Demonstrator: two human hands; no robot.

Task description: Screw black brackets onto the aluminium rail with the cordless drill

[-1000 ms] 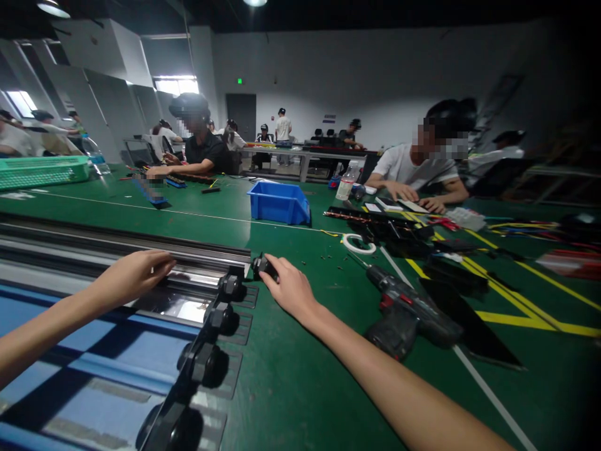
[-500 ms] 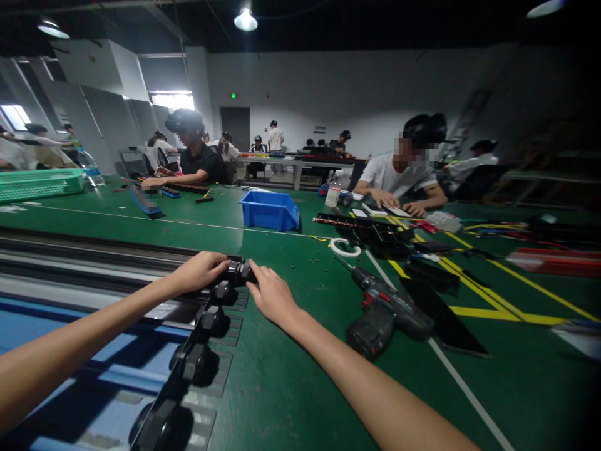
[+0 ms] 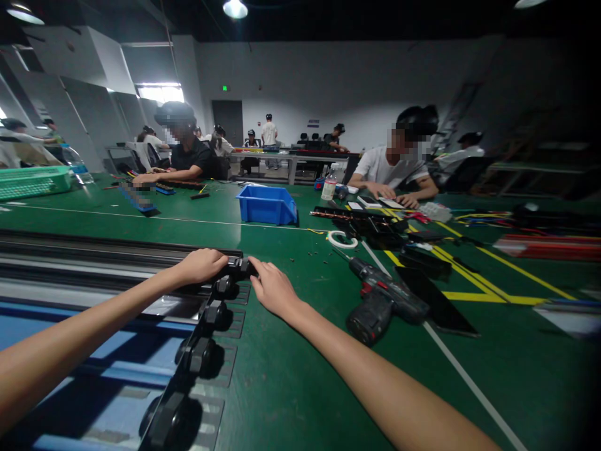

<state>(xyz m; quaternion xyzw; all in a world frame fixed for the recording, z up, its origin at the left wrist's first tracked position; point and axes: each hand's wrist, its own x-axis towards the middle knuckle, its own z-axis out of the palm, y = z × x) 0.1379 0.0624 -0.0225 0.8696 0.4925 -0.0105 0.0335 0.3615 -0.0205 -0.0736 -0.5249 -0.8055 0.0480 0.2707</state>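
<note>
— Green matting [image 3: 300, 376] is spread over the whole bench, and the small black fitting [image 3: 240, 268] is seen at the far end of the roller rail [image 3: 197, 351], pinched between both hands.

— How is it held?

— It is clasped narrowly by the left hand [image 3: 200, 266]; the right hand [image 3: 272, 289] is pressed against its other side. The fitting could be skewed if uneven pressure is applied, and fingers could be nipped against the rail.

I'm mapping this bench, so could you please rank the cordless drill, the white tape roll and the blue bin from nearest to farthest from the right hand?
From the right hand:
1. Cordless drill, lying to its right.
2. White tape roll, farther back and right.
3. Blue bin, straight behind, farthest.
</note>
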